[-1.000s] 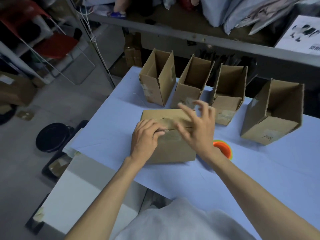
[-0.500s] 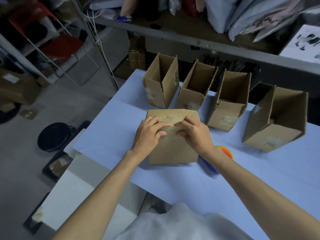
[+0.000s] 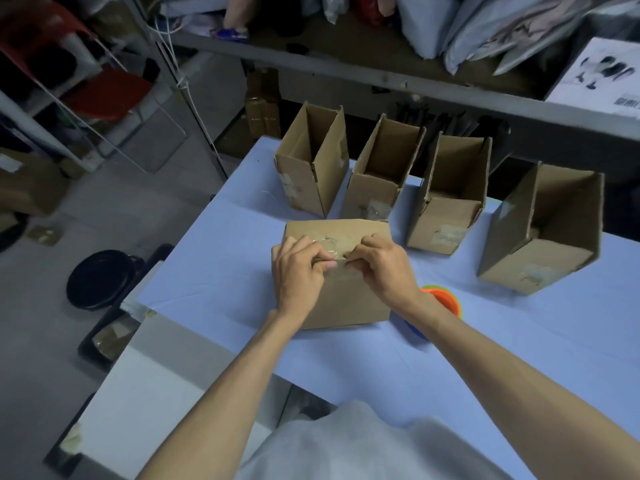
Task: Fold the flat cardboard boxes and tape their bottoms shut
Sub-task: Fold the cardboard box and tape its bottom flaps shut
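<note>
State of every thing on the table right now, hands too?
Near box: closed face up, under both hands.
Tape strip: across that box's seam.
Left hand: fingers curled, pinching the tape strip.
Right hand: fingers curled, pinching the tape strip.
Back boxes: four, folded up, open ends showing.
Orange roll: lying flat, partly hidden.

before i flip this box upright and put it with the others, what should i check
1. Tape strip lies across the near box bottom seam: ok.
2. Tape pressed flat along its whole length: cannot tell; the left hand and right hand pinch at it and cover it.
3. Bare table to set the box on: ok.
4. Tape roll close by: ok, beside the right wrist.
5. Gap to the row of open boxes: cannot tell; the near box's far edge looks very close.
</note>
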The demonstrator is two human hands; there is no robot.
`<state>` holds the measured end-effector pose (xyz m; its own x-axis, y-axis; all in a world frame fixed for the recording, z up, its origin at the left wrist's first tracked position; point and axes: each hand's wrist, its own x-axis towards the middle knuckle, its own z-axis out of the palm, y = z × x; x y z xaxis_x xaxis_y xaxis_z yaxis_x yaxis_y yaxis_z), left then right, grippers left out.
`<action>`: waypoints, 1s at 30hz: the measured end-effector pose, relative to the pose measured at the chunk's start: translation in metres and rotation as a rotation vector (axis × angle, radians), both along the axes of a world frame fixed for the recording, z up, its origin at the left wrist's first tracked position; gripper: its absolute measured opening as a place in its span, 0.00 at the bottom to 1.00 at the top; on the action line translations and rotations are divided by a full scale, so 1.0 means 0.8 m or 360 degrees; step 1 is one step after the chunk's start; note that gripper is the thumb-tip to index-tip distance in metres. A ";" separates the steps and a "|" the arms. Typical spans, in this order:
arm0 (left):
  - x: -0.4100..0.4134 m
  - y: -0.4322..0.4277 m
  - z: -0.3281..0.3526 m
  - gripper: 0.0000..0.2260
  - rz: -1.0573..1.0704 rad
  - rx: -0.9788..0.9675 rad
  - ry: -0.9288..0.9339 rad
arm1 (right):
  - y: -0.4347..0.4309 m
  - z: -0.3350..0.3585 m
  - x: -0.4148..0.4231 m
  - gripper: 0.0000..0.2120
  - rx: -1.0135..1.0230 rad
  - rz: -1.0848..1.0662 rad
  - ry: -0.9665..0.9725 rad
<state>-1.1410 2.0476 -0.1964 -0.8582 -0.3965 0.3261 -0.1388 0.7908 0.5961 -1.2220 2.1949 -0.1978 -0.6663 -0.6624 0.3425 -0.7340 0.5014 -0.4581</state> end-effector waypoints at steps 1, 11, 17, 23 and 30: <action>-0.002 0.000 0.000 0.02 -0.0018 0.0027 0.0009 | 0.004 0.003 -0.001 0.08 0.0009 0.0016 -0.0012; -0.036 -0.040 0.079 0.06 0.0126 0.0244 -0.0324 | 0.041 0.031 0.023 0.51 -0.0252 -0.0345 -0.0703; -0.036 -0.061 0.068 0.07 0.0360 0.0552 -0.0555 | 0.051 -0.006 0.058 0.22 -0.0747 -0.0300 -0.2018; -0.016 -0.081 0.050 0.16 0.0120 0.0810 -0.0572 | 0.039 0.018 0.041 0.10 -0.0856 -0.0489 -0.2381; 0.014 -0.105 0.095 0.36 -0.0869 0.1240 -0.0984 | 0.018 0.017 -0.005 0.08 -0.0703 -0.1027 -0.3116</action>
